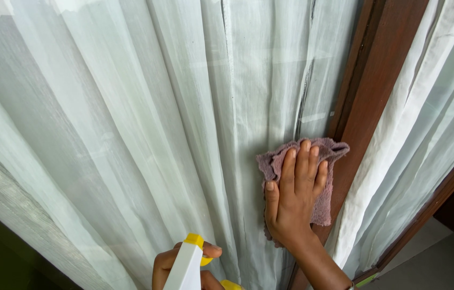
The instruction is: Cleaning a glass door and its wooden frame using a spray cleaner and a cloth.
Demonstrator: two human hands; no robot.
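Wiping step in hand: right hand point(294, 196) spread flat, pressing a mauve microfibre cloth point(313, 161) on the glass pane point(130, 134) beside the brown wooden frame point(369, 80), at 3 o'clock. Left hand point(176, 266) at 6 o'clock closed around a white spray bottle point(186, 268) with yellow trigger. Next probably calls for steady pressure while sliding the cloth along the frame edge.

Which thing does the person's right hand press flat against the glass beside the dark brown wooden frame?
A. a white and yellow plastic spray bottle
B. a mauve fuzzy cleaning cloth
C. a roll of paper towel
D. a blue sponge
B: the right hand lies with spread fingers on the mauve fuzzy cleaning cloth next to the dark brown wooden frame, while the left hand holds the white and yellow plastic spray bottle.
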